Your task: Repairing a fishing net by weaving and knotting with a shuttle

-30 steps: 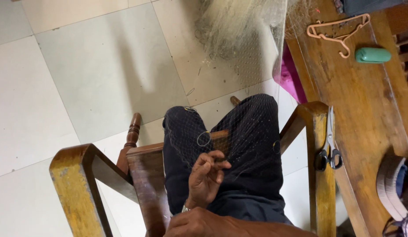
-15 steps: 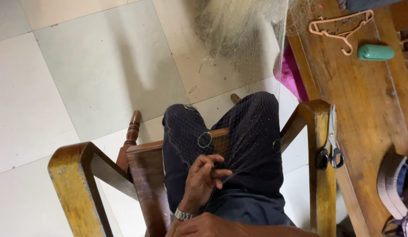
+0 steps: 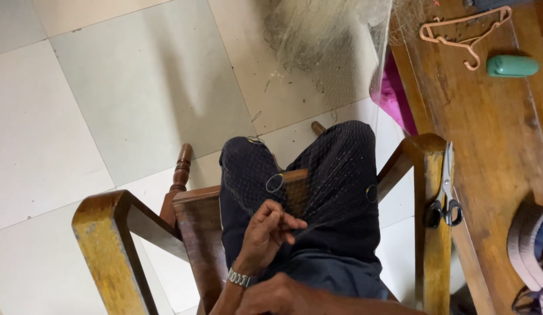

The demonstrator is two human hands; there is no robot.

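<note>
Netting (image 3: 336, 175) lies draped over our knees, a fine, nearly clear mesh that runs away from us in a long band, its long axis pointing up the picture toward the pale heap (image 3: 324, 41) on the tiled floor (image 3: 125, 87). Small wire rings (image 3: 275, 183) sit along it on the dark trousers (image 3: 341, 245).

Our left hand (image 3: 265, 236), a metal watch (image 3: 241, 279) on its wrist, rests at the near end of the net on our lap, its fingers (image 3: 289, 223) curled and pinched shut on a strand of the mesh. Our right hand (image 3: 277, 296) lies low at the bottom edge, just behind the left; we cannot tell whether its fingers are open or closed.

We sit in a wooden chair (image 3: 108, 233). Scissors (image 3: 444, 198) rest on its right arm. Beside it stands the wooden table (image 3: 493, 151), carrying a pink hanger (image 3: 467, 35) and a green case (image 3: 512, 65).
</note>
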